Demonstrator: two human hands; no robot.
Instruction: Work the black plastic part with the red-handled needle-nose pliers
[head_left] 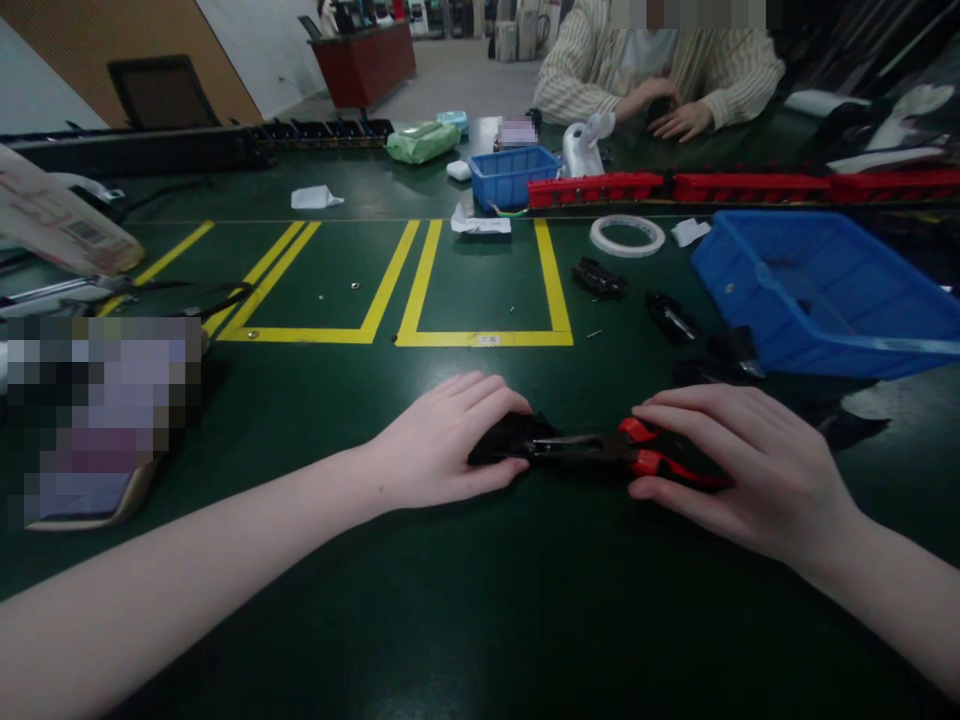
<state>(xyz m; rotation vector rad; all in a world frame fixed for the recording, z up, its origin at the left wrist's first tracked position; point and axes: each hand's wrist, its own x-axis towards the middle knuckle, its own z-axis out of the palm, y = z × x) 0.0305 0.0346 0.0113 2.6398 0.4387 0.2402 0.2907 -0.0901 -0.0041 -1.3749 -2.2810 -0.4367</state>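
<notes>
My right hand (757,465) is closed around the red and black handles of a pair of long-nose pliers (645,455). The jaws of the pliers point left and meet a small black part (499,440). My left hand (454,440) grips that black part between thumb and fingers, low over the dark green table (480,610). A short thin metal piece (546,441) shows where the jaws meet the part; I cannot make out exactly how they touch. The hand hides most of the black part.
Right of my hands lie black parts (600,278) and a large blue bin (832,300). A tape roll (627,236), a small blue basket (514,175) and red trays (750,188) stand farther back. A phone (112,430) is at left. Across the table sits a person (660,75).
</notes>
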